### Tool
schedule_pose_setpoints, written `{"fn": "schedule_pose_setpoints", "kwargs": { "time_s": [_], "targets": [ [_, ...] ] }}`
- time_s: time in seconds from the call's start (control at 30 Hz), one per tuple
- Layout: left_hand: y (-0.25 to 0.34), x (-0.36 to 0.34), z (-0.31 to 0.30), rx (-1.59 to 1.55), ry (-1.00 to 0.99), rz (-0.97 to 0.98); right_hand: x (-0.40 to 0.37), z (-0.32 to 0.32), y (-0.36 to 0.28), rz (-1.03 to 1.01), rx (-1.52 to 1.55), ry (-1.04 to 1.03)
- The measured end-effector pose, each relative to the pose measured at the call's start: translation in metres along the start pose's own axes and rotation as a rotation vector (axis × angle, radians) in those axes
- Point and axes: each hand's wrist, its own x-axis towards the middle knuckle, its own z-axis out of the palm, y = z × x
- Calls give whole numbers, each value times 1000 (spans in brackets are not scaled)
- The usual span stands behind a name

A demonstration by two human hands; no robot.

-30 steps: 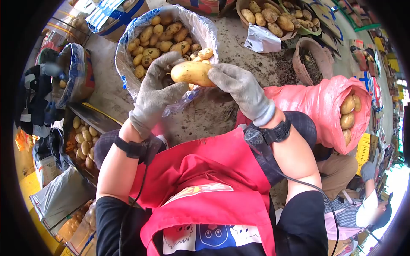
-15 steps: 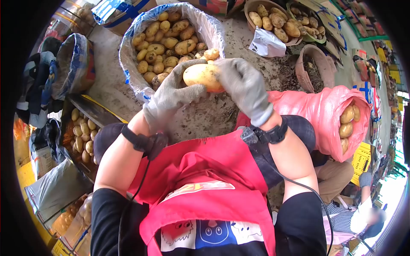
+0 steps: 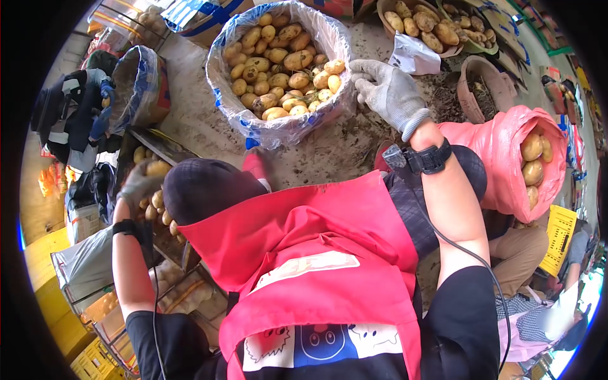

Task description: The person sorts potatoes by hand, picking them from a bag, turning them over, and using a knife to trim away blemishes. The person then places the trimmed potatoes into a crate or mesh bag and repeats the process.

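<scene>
Centrally to the grip, a single yellow potato (image 3: 159, 168) is resting in the grey-gloved left hand (image 3: 140, 183), at the left of the frame. The fingers of this hand are closing around the potato, though motion is blurring them and their exact placing cannot be told. Hand and potato are hovering over a dark-sided box (image 3: 166, 145), in which more potatoes (image 3: 152, 212) are lying, just beside the wearer's left knee (image 3: 199, 190).

Toward the upper centre, a round container (image 3: 288, 132) lined with clear plastic is holding a heap of potatoes of mixed sizes, some of them showing dark soil. At its right rim, the gloved right hand (image 3: 394, 95) is reaching out, its fingers bending and slightly spreading; whether they are touching the liner cannot be told.

Farther out, a white sheet (image 3: 415, 56) is lying near that hand, below a shallow basket (image 3: 387, 26) that is carrying larger, soiled potatoes. A brown tub (image 3: 468, 101) is standing to the right of the hand, and a pink sack (image 3: 487, 142) is lying on its side below the tub, its mouth facing right and exposing several potatoes. At the lower right, another person (image 3: 557, 316) is sitting near a yellow crate (image 3: 560, 234).
</scene>
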Motion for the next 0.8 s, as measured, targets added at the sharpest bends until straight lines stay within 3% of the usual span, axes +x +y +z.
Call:
{"fn": "schedule_pose_setpoints", "kwargs": {
  "time_s": [0.07,0.1,0.13,0.2,0.23,0.27,0.33,0.4,0.47,0.53,0.6,0.67,0.73,0.77,0.8],
  "targets": [
    [-16,-2,-7,165,-24,-315,-13,-4,-28,-46,-499,1],
    [-30,19,-15,216,-9,-278,-12,-3,-29,-29,-576,18],
    [-7,25,-10,224,-16,-284,-12,-2,-34,-17,-572,16],
    [52,37,2,50,-17,-27,-11,0,-39,-30,-698,-31],
    [90,42,17,63,-69,68,-9,0,-30,-166,-694,-28],
    [133,47,37,75,-120,163,-6,-1,-25,-154,-691,-34],
    [210,56,83,293,-249,295,-5,0,-19,-455,-759,55],
    [246,89,132,430,-461,371,-4,1,-16,-436,-765,65],
    [286,93,196,769,-621,343,-3,-2,-28,-196,-727,-64],
    [276,111,253,1074,-727,417,5,-2,-33,-154,-721,-58],
    [279,96,285,1269,-709,443,11,-4,-36,-12,-762,-81],
    [267,115,296,1262,-770,418,12,-6,-32,0,-772,-66],
    [262,127,282,887,-879,320,9,-8,-30,-45,-775,-52],
    [247,142,276,545,-965,173,7,-8,-30,-56,-754,-57],
    [260,127,267,547,-957,178,5,-8,-30,-63,-754,-52]
  ]
}}
